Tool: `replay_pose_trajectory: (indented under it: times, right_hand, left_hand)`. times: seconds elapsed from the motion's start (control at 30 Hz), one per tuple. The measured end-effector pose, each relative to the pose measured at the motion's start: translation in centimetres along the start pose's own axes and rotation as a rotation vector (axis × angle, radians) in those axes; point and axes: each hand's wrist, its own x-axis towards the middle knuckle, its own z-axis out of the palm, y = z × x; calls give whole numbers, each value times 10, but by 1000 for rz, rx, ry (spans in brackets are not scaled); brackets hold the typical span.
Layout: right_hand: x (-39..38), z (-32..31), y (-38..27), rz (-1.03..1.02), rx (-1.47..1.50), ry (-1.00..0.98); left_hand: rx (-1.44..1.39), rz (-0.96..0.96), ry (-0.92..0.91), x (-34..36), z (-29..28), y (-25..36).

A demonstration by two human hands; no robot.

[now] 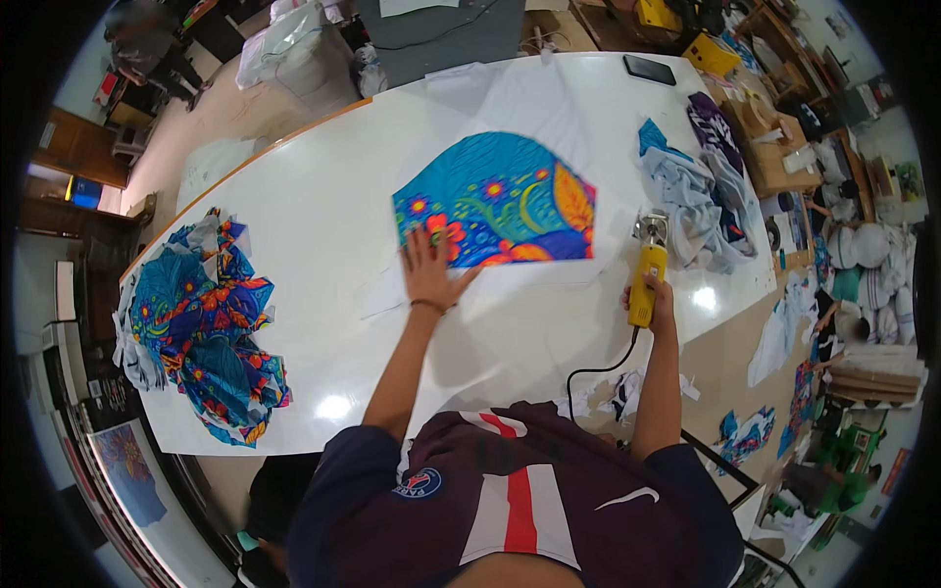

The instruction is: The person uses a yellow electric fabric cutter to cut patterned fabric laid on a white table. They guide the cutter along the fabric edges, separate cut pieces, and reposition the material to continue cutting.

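The blue floral-printed fabric panel (497, 201), upper centre of the frame on the glossy white desk (319, 265), looks light and limp, best pinned near its edge. Its lower-left edge lies under the left hand (432, 276), fingers spread; the right hand (663, 302), right of centre, grips a yellow corded power tool (646, 279).

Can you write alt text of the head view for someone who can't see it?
A person's bare left grip rests on a blue, flower-patterned fabric piece on a glossy white table, while the right grip holds a yellow, corded hand tool. Crumpled, multicoloured patterned fabric lies at the table's left.
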Motion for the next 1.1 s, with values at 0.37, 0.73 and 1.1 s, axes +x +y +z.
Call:
replay_pose_trajectory:
  times: [0.37, 0.73, 1.1]
  right_hand:
    - [-10, 11, -14, -21, -16, 74]
    - [-12, 127, -30, -61, -257, -119]
    - [1, 164, 4, 118, -190, -142]
  left_hand:
    - [68, -395, -87, -73, -36, -193]
    - [-197, -209, 83, -158, 27, -62]
    - [-216, -312, 45, -186, 12, -75]
